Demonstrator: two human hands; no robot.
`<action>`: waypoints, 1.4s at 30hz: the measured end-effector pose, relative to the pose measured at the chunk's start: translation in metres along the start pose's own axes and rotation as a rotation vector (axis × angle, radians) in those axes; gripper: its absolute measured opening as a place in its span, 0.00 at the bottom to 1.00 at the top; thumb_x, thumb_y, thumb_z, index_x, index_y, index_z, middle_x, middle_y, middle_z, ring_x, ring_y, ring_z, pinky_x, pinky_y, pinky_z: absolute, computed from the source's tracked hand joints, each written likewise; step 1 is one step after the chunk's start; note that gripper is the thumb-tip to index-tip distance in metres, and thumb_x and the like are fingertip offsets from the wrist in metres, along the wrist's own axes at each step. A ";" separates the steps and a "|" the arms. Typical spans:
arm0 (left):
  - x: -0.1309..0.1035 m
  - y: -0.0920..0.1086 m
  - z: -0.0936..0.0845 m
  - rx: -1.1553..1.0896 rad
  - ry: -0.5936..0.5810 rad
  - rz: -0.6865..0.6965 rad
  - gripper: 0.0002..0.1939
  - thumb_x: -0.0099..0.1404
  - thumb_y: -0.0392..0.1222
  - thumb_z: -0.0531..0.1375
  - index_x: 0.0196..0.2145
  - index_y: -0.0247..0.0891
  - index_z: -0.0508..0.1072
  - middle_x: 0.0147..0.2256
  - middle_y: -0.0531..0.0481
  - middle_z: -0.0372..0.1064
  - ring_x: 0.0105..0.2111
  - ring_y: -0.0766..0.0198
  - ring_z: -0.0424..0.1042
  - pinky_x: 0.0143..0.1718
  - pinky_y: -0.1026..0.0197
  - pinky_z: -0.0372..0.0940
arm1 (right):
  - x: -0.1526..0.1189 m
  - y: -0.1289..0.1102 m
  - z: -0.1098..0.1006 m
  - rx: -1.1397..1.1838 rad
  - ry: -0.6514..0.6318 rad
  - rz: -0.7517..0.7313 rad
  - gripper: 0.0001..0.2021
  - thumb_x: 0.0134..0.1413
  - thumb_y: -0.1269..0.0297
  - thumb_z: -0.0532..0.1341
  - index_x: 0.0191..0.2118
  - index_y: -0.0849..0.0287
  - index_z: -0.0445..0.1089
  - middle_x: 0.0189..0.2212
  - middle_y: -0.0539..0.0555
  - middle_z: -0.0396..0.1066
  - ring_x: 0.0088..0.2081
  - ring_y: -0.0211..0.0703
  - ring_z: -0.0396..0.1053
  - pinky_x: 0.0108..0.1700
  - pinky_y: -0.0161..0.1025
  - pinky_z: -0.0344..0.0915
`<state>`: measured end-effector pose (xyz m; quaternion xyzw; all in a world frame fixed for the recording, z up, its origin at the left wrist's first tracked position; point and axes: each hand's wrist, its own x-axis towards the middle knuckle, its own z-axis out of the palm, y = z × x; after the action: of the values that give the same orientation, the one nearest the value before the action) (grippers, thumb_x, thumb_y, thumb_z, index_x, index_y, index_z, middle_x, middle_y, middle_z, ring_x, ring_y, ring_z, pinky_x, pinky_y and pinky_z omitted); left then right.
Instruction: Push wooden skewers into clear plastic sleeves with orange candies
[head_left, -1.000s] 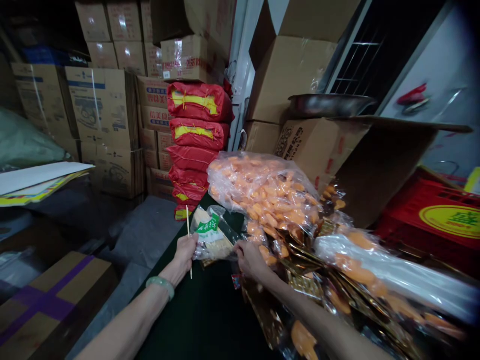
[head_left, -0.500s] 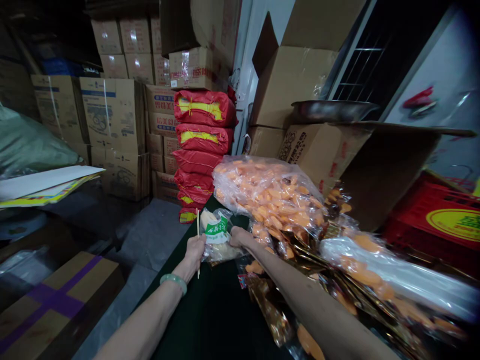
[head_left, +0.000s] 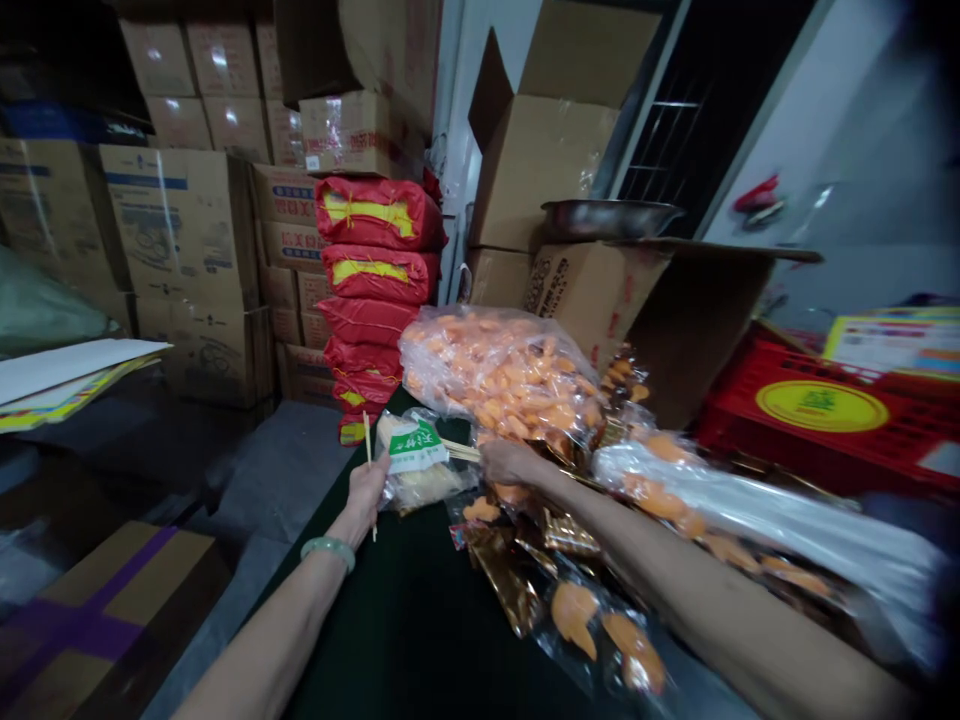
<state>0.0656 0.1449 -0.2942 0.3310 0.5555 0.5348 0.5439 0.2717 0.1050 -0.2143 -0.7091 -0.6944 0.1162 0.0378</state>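
My left hand (head_left: 364, 492) is closed around thin wooden sticks (head_left: 367, 436) that stand upright, and it pinches the left edge of a clear plastic bag (head_left: 424, 488) with a green and white label. Pale contents show through the bag. From its right side stick out several more thin wooden sticks (head_left: 462, 452), and the closed fingers of my right hand (head_left: 510, 463) grip their outer ends. Just beyond my right hand lies a large clear bag of orange pieces (head_left: 502, 365). My right fingertips are partly hidden.
A dark green tabletop (head_left: 405, 620) lies beneath. Gold wrappers (head_left: 510, 585) and wrapped orange pieces (head_left: 574, 615) are strewn at right, beside a clear plastic roll (head_left: 750, 500). Red packs (head_left: 379, 270) are stacked beyond; a red crate (head_left: 739, 390) stands right, cardboard boxes (head_left: 176, 240) left.
My right hand has moved right, away from the bag, drawing wooden sticks partly out of it. My left hand keeps its grip at the bag's edge. The view has turned slightly right.
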 end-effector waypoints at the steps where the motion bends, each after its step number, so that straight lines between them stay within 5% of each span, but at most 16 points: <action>1: -0.003 0.006 -0.004 0.004 0.041 -0.002 0.15 0.51 0.46 0.63 0.20 0.32 0.65 0.12 0.56 0.58 0.12 0.70 0.57 0.14 0.66 0.51 | -0.020 0.015 -0.005 0.010 -0.018 0.009 0.11 0.56 0.63 0.56 0.41 0.63 0.65 0.37 0.53 0.67 0.35 0.38 0.67 0.36 0.40 0.67; 4: -0.024 0.029 -0.013 0.034 0.215 0.020 0.16 0.54 0.51 0.58 0.23 0.34 0.63 0.13 0.59 0.53 0.11 0.72 0.53 0.12 0.68 0.46 | -0.093 0.059 -0.016 0.063 -0.037 0.067 0.07 0.56 0.68 0.55 0.31 0.64 0.67 0.26 0.51 0.68 0.27 0.36 0.66 0.29 0.34 0.63; 7: -0.074 0.044 -0.002 0.036 0.265 0.118 0.19 0.54 0.56 0.54 0.27 0.35 0.63 0.17 0.60 0.54 0.13 0.75 0.52 0.13 0.71 0.44 | -0.164 0.075 -0.005 0.167 0.089 0.120 0.12 0.59 0.70 0.45 0.33 0.63 0.64 0.28 0.54 0.69 0.29 0.38 0.65 0.27 0.32 0.58; 12: -0.201 0.019 0.065 0.036 -0.447 0.096 0.25 0.43 0.61 0.61 0.21 0.34 0.62 0.17 0.58 0.55 0.15 0.75 0.51 0.14 0.70 0.45 | -0.225 0.024 0.046 0.302 0.212 0.109 0.08 0.56 0.68 0.47 0.38 0.61 0.61 0.27 0.56 0.70 0.27 0.42 0.66 0.27 0.34 0.55; 15: -0.244 -0.005 0.098 0.052 -0.571 0.109 0.22 0.48 0.59 0.60 0.21 0.34 0.62 0.17 0.56 0.57 0.17 0.72 0.55 0.18 0.69 0.52 | -0.243 0.005 0.065 0.410 0.289 0.111 0.10 0.54 0.70 0.48 0.42 0.64 0.60 0.27 0.57 0.71 0.26 0.43 0.67 0.28 0.36 0.57; 20: -0.255 -0.012 0.118 0.218 -0.759 0.385 0.20 0.59 0.54 0.52 0.19 0.35 0.62 0.13 0.56 0.54 0.16 0.70 0.56 0.20 0.67 0.53 | -0.284 0.058 0.077 0.509 0.459 -0.049 0.18 0.52 0.66 0.54 0.50 0.62 0.59 0.40 0.59 0.68 0.40 0.45 0.66 0.39 0.39 0.61; 23: -0.267 -0.018 0.132 0.532 -1.010 0.581 0.17 0.59 0.50 0.52 0.19 0.36 0.63 0.14 0.57 0.53 0.15 0.70 0.53 0.18 0.67 0.49 | -0.305 0.118 0.084 0.372 0.680 0.174 0.15 0.53 0.72 0.49 0.46 0.62 0.65 0.43 0.61 0.66 0.44 0.46 0.64 0.44 0.43 0.60; 25: -0.277 -0.033 0.147 0.796 -1.115 0.719 0.16 0.59 0.47 0.53 0.18 0.36 0.63 0.15 0.56 0.56 0.17 0.69 0.55 0.18 0.67 0.47 | -0.316 0.156 0.088 0.267 0.682 0.340 0.14 0.51 0.74 0.49 0.42 0.61 0.68 0.42 0.60 0.67 0.44 0.47 0.64 0.43 0.43 0.59; 28: -0.283 -0.064 0.170 1.056 -1.124 0.816 0.14 0.58 0.43 0.54 0.18 0.37 0.64 0.18 0.53 0.60 0.19 0.67 0.59 0.19 0.66 0.47 | -0.334 0.192 0.089 0.213 0.664 0.482 0.15 0.51 0.73 0.49 0.42 0.62 0.68 0.43 0.61 0.66 0.42 0.48 0.65 0.41 0.43 0.60; 31: -0.269 -0.091 0.183 1.170 -1.061 0.861 0.11 0.58 0.41 0.55 0.20 0.36 0.65 0.20 0.49 0.63 0.21 0.63 0.63 0.22 0.64 0.50 | -0.348 0.197 0.089 0.334 0.728 0.429 0.13 0.53 0.69 0.49 0.40 0.62 0.68 0.37 0.59 0.68 0.37 0.45 0.66 0.37 0.40 0.62; 34: -0.248 -0.103 0.186 1.275 -1.013 0.914 0.08 0.59 0.39 0.55 0.24 0.35 0.68 0.24 0.46 0.66 0.26 0.59 0.67 0.26 0.63 0.53 | -0.343 0.181 0.091 0.732 0.722 0.339 0.09 0.49 0.66 0.54 0.33 0.60 0.70 0.29 0.55 0.69 0.30 0.41 0.67 0.30 0.34 0.62; 37: -0.237 -0.102 0.185 1.349 -0.988 0.953 0.10 0.61 0.42 0.53 0.27 0.36 0.68 0.25 0.45 0.67 0.28 0.57 0.68 0.26 0.63 0.53 | -0.315 0.160 0.091 1.169 0.602 0.389 0.06 0.42 0.65 0.57 0.26 0.61 0.69 0.21 0.51 0.68 0.19 0.36 0.63 0.18 0.30 0.56; 42: -0.233 -0.092 0.180 1.375 -1.009 1.012 0.13 0.64 0.46 0.50 0.27 0.38 0.67 0.23 0.49 0.67 0.26 0.62 0.67 0.24 0.65 0.51 | -0.260 0.139 0.086 1.427 0.574 0.523 0.10 0.43 0.61 0.56 0.19 0.61 0.63 0.11 0.45 0.59 0.10 0.30 0.53 0.10 0.28 0.48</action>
<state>0.3021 -0.0535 -0.2946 0.9618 0.2413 0.0618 0.1137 0.3870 -0.1673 -0.2981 -0.6557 -0.2282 0.3496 0.6291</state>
